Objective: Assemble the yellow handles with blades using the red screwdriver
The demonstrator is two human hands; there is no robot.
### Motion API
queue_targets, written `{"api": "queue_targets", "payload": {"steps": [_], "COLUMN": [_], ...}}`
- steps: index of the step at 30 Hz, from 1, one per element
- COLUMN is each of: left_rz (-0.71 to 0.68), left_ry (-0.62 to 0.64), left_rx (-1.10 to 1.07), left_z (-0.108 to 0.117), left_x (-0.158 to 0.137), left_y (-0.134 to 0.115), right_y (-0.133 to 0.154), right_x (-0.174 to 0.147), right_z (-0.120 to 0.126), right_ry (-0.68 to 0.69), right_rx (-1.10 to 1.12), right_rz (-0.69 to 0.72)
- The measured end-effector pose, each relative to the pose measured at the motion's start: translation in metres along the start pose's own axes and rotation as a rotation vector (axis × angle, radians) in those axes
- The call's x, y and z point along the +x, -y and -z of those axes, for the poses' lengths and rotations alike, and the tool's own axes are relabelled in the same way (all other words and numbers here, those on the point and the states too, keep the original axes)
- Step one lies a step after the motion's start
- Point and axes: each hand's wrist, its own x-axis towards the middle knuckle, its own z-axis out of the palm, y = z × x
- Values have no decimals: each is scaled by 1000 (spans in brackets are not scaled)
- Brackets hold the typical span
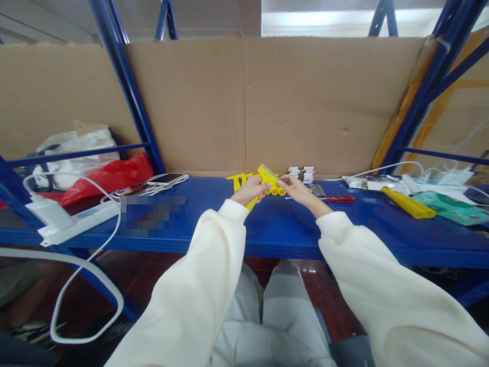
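My left hand [249, 190] is closed around the handle of a yellow scraper [266, 175], whose wide head tilts up to the right with a pale metal strip along its edge. At the right end of that head is my right hand [293, 186], its thumb and fingers pinched together on the corner; whether they hold a smaller part is too small to make out. Right behind the hands lie several more yellow scraper pieces [237, 179], partly covered by my fingers. A stack of small white packs [301, 174] stands just beyond my right hand.
A red-handled screwdriver [340, 199] lies right of my right wrist. Further right are a yellow tube-shaped piece [409, 203] and a green packet [453, 206]. On the left are a phone [167, 179], a white power strip [82, 223] and a red bag [114, 176]. Cardboard [191, 102] closes off the back.
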Motion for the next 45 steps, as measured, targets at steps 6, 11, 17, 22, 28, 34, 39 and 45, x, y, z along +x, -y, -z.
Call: {"api": "queue_targets", "payload": {"steps": [6,11,17,22,28,34,39,45], "left_rz": [9,17,40,61,68,100,130,153], "left_ry": [-37,-73,-139,-194,-231,-251,-268,-261], "left_rx": [16,48,70,103,142,200,243,322], "left_z": [-3,-1,7,15,23,24,23,21], "left_x": [0,1,3,3,7,10,8,8], "left_y": [0,2,4,6,13,18,16,16], "right_y": [-4,-21,-49,-55,-66,-66,-57,-53], "right_x": [4,-11,-31,-35,-38,-40,-42,-42], "right_z": [43,93,134,147,159,160,155,150], "right_ry": [-92,-99,56,258,294,361,389,367], "right_rx": [-329,-638,-776,-809,-906,-795,-636,-508], "right_rz": [91,-47,-314,-383,-437,-447,-423,-318]}}
